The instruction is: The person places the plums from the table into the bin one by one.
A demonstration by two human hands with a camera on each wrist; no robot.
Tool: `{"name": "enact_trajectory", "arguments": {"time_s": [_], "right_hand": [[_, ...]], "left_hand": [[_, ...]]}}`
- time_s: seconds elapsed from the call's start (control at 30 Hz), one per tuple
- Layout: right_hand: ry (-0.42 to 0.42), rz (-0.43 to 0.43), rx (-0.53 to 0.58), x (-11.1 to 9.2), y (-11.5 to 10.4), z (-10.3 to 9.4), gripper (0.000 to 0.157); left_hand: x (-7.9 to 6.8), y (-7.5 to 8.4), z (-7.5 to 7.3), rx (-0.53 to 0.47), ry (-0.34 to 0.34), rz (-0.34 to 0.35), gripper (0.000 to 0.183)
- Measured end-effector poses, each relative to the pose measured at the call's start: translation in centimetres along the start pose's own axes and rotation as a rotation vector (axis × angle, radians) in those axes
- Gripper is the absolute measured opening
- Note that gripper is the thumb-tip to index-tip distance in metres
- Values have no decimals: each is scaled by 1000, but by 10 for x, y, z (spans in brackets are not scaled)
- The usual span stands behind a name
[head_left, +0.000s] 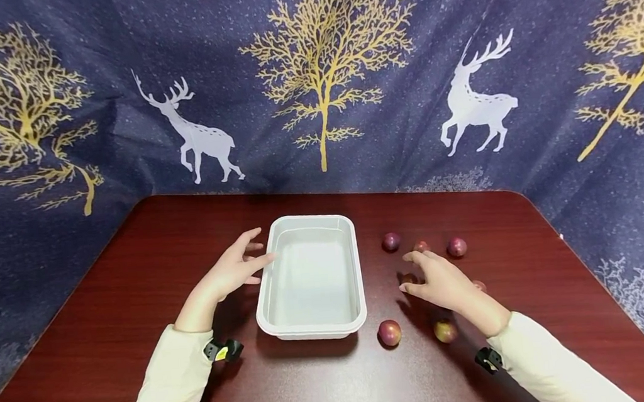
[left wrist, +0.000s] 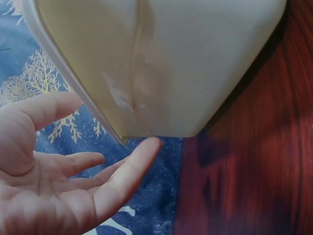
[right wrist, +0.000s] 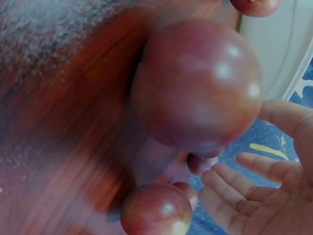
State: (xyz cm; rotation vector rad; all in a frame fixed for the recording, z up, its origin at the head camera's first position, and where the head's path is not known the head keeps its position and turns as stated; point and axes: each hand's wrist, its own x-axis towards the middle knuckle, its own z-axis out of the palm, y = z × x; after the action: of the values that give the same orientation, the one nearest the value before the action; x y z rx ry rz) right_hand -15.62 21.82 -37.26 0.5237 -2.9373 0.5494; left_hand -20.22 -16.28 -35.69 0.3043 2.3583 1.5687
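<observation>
A white rectangular tub point(head_left: 317, 329) stands on the table with nothing inside it. My left hand point(head_left: 230, 274) is at its left side, fingers spread, the thumb reaching to the rim; whether it touches I cannot tell. To the right, my right hand point(head_left: 444, 283) hovers among several plums, fingers apart and slightly bent. One dark plum point(head_left: 408, 279) lies beneath its fingertips, partly hidden. In the right wrist view a large plum point(right wrist: 200, 88) fills the foreground, and the palm holds nothing.
Other plums lie around the right hand: a dark one point(head_left: 391, 241) and a red one point(head_left: 457, 247) behind, a reddish one point(head_left: 389, 333) and a yellowish one point(head_left: 445, 331) in front. A dark blue cloth point(head_left: 374, 146) with trees and deer hangs behind the brown table point(head_left: 136, 291).
</observation>
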Motion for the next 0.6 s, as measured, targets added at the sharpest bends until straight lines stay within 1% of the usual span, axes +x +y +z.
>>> {"name": "enact_trajectory", "arguments": {"time_s": [0.17,0.37,0.47,0.6], "right_hand": [[-1,-17,-13,-1,0,1,47],[-22,-22,-18,-2,2,3,46],[-33,-28,-7,-2,3,3,46],[-47,-31,11,-1,4,4,44]], "left_hand": [[-1,-1,-3,-96,-23,-31,74],[2,-7,-6,-168,-61,-3,74],[4,-10,-7,-191,-68,-2,73],[5,-13,-9,-197,-64,2,72]]}}
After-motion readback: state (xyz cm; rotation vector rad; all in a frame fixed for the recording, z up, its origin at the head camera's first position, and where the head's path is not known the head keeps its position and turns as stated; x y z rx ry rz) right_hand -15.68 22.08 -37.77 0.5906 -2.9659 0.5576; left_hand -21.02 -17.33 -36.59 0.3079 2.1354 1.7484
